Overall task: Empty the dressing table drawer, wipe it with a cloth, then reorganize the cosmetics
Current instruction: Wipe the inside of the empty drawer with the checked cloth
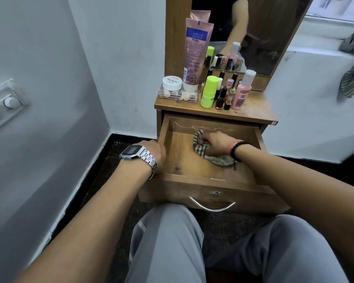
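My right hand (215, 142) is curled round a striped cloth (200, 149), pressing it down on the floor of the drawer (184, 160) toward the back. Part of the cloth bunches under my palm and trails out beneath my wrist, where a beaded bracelet (238, 151) sits. My left hand (154, 153) grips the drawer's left wall, fingers folded over the rim; a metal watch (138, 155) is on that wrist. The drawer is pulled well out toward my knees, and I see nothing in it but the cloth and my hand. Its front carries a lock (215, 193) and a curved handle (212, 206).

The cosmetics stand on the tabletop (253, 108) above. At left, a white jar (172, 82) rests on a clear box (178, 94), with a tall pink tube (195, 52) upright just beside it. In the middle are a green bottle (208, 91) and several small nail polish bottles (221, 98); a pink spray bottle (242, 90) stands at right. The mirror (253, 33) behind repeats them.
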